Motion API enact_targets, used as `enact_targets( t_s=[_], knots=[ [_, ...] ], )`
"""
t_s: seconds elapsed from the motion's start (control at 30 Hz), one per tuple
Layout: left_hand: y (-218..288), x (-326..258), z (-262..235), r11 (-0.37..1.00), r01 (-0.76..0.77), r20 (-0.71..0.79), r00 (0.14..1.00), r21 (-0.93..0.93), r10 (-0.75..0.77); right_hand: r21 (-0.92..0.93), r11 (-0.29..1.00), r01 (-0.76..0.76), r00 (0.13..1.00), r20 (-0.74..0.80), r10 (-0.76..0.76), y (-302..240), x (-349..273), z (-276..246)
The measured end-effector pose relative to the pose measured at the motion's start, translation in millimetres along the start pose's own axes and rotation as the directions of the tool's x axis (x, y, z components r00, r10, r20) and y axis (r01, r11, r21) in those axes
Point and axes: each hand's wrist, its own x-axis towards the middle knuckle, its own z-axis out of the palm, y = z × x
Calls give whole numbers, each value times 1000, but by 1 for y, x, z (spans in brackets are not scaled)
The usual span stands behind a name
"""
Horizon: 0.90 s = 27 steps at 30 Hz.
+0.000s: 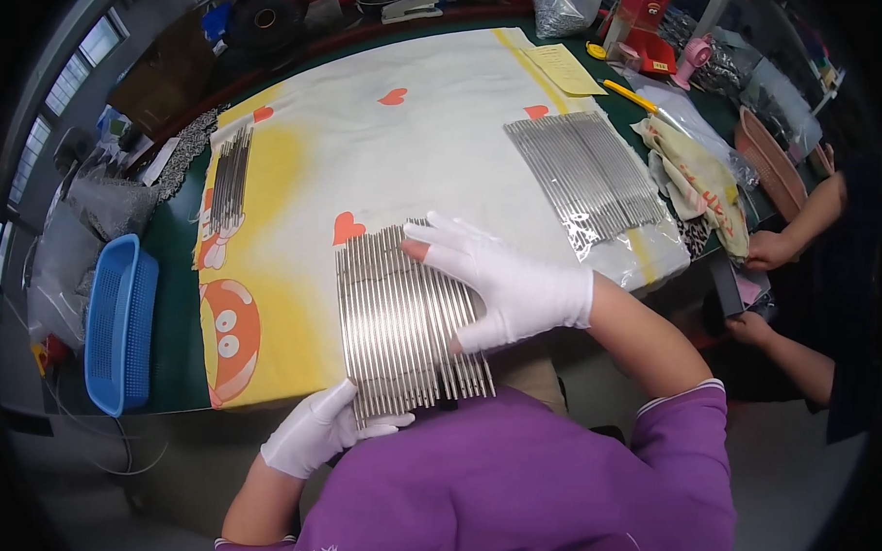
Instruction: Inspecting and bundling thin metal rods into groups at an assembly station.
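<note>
Left hand: The left hand (321, 429), in a white glove, is placed at 7 o'clock of the shiny rods, at their near left corner. It is half curled, with the thumb by the side and the fingers by the near ends. Whether the rods are gripped cannot be told.
Right hand: The right hand (518, 283), gloved in white too, is laid over the rods from 3 o'clock. It is open, with the fingers spread. Two bare fingertips can be seen.
Shiny rods: The thin shiny rods (401, 313) are set side by side in a flat row at the near edge of the table, in front of the purple shirt (541, 473). Their near ends are not quite even.
Cloth: A white and yellow cloth (340, 117) with red hearts is spread under the rods.
Dark rods: A small bunch of dark rods (232, 181) is seen at 10 o'clock.
Grey rods: A wide row of grey rods (585, 174), with clear plastic, is seen between 1 and 2 o'clock.
Basket: A long blue basket (121, 327) is seen at 9 o'clock.
Paper: A yellow paper (565, 69) is seen at 1 o'clock.
Other person: Two hands of a co-worker (770, 250) are seen near 3 o'clock.
</note>
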Motion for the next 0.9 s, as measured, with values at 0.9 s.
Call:
enact_targets(
  t_s=[0.9],
  knots=[
    [64,-4,53,950,-294,503,840,108,202,77,893,442,784,-518,-343,-32,69,1]
  ],
)
